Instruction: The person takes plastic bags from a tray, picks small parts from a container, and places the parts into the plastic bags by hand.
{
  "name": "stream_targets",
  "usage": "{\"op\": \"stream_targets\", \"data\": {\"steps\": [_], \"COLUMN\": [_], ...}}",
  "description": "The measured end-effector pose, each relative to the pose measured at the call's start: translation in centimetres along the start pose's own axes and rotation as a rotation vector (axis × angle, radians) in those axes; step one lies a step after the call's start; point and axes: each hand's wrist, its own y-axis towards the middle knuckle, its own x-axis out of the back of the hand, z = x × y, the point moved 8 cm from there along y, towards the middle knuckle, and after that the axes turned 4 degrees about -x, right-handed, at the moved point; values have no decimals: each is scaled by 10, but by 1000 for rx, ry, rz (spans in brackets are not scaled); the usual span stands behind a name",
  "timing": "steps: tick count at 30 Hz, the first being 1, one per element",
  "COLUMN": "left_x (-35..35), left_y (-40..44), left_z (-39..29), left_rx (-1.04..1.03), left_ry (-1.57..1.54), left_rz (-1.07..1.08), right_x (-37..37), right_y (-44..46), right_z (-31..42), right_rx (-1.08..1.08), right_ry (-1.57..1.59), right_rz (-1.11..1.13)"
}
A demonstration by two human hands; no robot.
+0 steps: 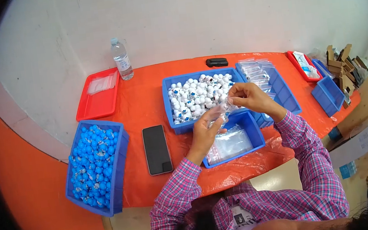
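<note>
Between my two hands is a small clear plastic bag [224, 111] with something whitish inside. My left hand [203, 135] grips the bag from below left, thumb and fingers closed on it. The fingertips of my right hand [252, 97] pinch its upper right side. Just behind the hands is a blue bin [166, 99] full of small white balls [197, 96], some with blue parts. Beneath my hands, a smaller blue bin [256, 134] holds a stack of flat clear bags [230, 145].
To the right, another blue bin [287, 90] holds filled bags [254, 72]. Blue balls [94, 163] fill a bin [121, 187] at left. A phone [157, 150], water bottle [122, 60], red tray [83, 106] and black object [216, 62] lie on the orange-covered table [187, 179].
</note>
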Motion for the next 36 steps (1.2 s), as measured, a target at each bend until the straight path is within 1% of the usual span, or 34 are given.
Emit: {"op": "stream_targets", "data": {"steps": [2,8,12,13,17,18,22,23,27,28,32,33,36], "left_x": [1,4,-2,1,-3,-3,-6,-6,-9,-9,-7,-7,-5], "left_y": [-1,2,0,-1,1,1,1,1,-1,-1,1,1,-1], "left_z": [2,10,9,8,11,12,9,8,0,1,7,7,10], "left_rx": [16,6,44,43,96,97,71,72,87,87,71,71,102], "left_ry": [-46,-27,-44,-39,-173,-178,-194,-199,-249,-251,-282,-284,-330], "left_rz": [-7,-17,25,21,59,60,82,83,92,93,111,112,126], "right_x": [-3,-13,-11,-12,-13,-10,-4,-3,3,2,-3,-2,-6], "right_y": [1,-8,-12,-11,-12,-13,-15,-16,-20,-21,-26,-26,-25], "right_z": [-6,18,14,14,12,12,26,29,33,34,39,39,40], "right_rx": [-74,-37,105,108,48,43,160,156,-88,-90,-48,-50,-60], "right_ry": [58,13,-189,-184,182,178,-221,-224,-288,-290,-112,-114,230], "right_rz": [14,128,-65,-64,14,14,51,52,0,0,21,21,114]}}
